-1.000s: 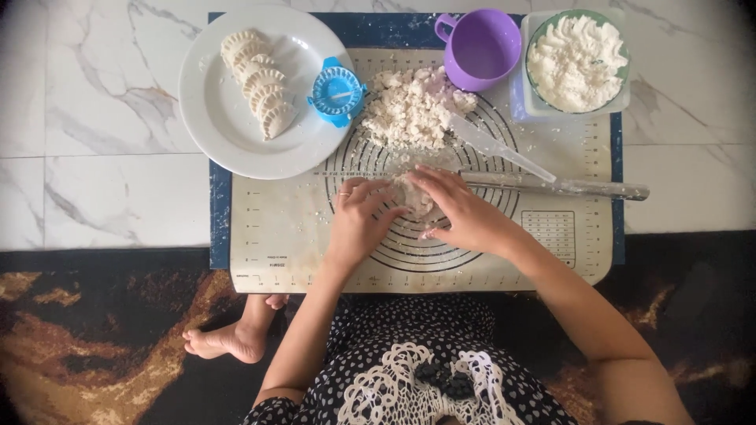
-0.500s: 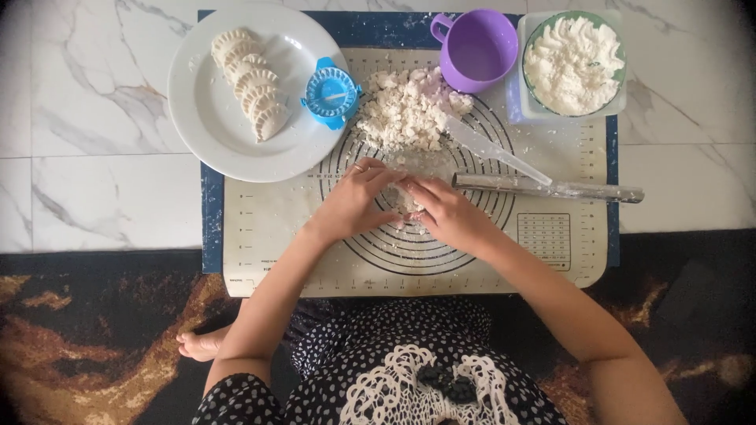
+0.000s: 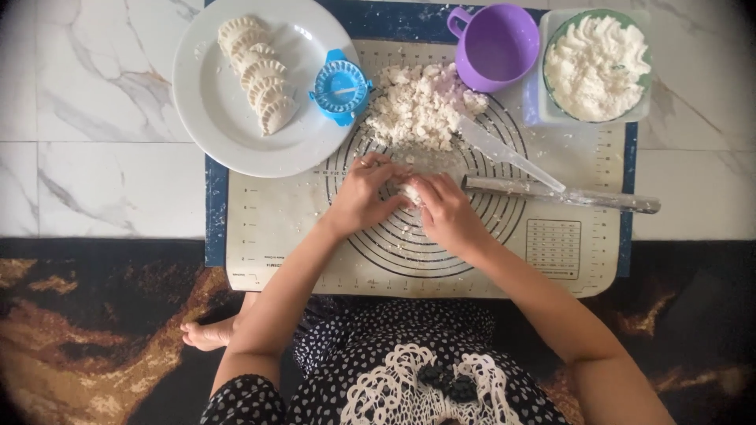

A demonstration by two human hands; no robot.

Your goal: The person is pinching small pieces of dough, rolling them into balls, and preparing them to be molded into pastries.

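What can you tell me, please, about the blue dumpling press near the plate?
The blue dumpling press is a small round plastic mould, lying open and flat, with a ribbed ring round a paler centre and short tabs at its edge. It rests partly on the white plate rim, partly on the mat, beside the crumbly dough. Neither hand touches it.

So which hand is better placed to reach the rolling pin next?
Probably the right hand: it works the dough piece beside the rolling pin, whose near end lies just past its knuckles. The left hand sits farther off.
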